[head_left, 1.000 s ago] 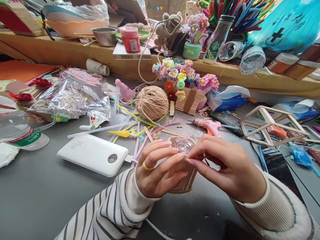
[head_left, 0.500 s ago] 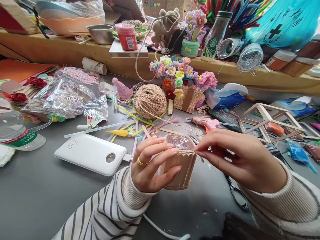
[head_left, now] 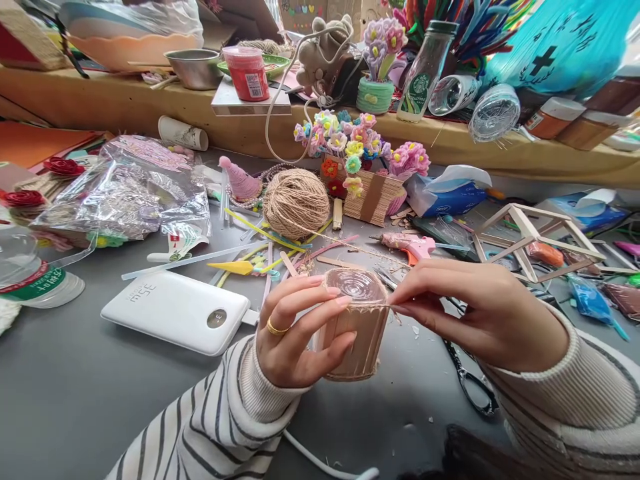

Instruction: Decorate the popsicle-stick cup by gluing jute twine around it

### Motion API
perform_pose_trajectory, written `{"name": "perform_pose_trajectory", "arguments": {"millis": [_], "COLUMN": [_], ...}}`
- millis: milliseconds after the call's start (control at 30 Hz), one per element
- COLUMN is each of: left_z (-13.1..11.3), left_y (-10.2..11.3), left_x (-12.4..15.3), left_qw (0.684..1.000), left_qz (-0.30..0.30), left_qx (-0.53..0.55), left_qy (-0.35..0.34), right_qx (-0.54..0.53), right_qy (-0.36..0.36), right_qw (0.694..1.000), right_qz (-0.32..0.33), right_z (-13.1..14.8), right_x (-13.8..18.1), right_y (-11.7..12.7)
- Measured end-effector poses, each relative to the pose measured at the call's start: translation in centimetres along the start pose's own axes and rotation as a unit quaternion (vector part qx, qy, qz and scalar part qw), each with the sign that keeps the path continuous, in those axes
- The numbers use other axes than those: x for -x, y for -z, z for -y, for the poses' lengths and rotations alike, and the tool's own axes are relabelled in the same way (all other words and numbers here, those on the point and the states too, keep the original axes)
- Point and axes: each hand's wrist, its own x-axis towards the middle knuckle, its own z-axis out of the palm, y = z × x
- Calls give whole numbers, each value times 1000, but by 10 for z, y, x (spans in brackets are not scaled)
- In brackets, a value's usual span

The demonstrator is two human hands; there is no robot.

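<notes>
A clear plastic cup [head_left: 356,343], its side covered with upright wooden craft sticks, stands with its ringed clear end facing up. Around its left side curl the fingers of my left hand [head_left: 303,330], their tips pressing near the upper rim. At the rim's right edge, my right hand [head_left: 480,317] pinches a thin strand of jute twine [head_left: 360,249] between thumb and fingers. That twine runs back to a large ball of twine [head_left: 296,202] behind the cup. Scissors [head_left: 473,383] with dark patterned handles lie under my right hand, partly hidden.
A white power bank [head_left: 175,312] lies left of my left hand. Behind the cup are a pink glue gun [head_left: 410,245], glue sticks and stick scraps. A wooden stick frame [head_left: 537,243] stands at right. Flowers in a stick box [head_left: 367,193] and a raised shelf [head_left: 240,130] are at the back.
The whole view has shifted slightly, so most things appear a little further left. Both hands keep their hold on the cup and twine, with hardly any movement.
</notes>
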Motion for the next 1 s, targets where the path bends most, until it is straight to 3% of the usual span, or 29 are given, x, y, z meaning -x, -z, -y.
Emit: {"name": "perform_pose_trajectory", "arguments": {"millis": [1000], "left_z": [1], "left_y": [2], "left_x": [6], "left_qw": [1000], "left_qz": [1], "left_qx": [16], "left_qy": [7], "right_qx": [116], "right_qy": [5], "right_qw": [993], "right_qz": [-5], "right_z": [5], "right_x": [3], "right_y": [2]}}
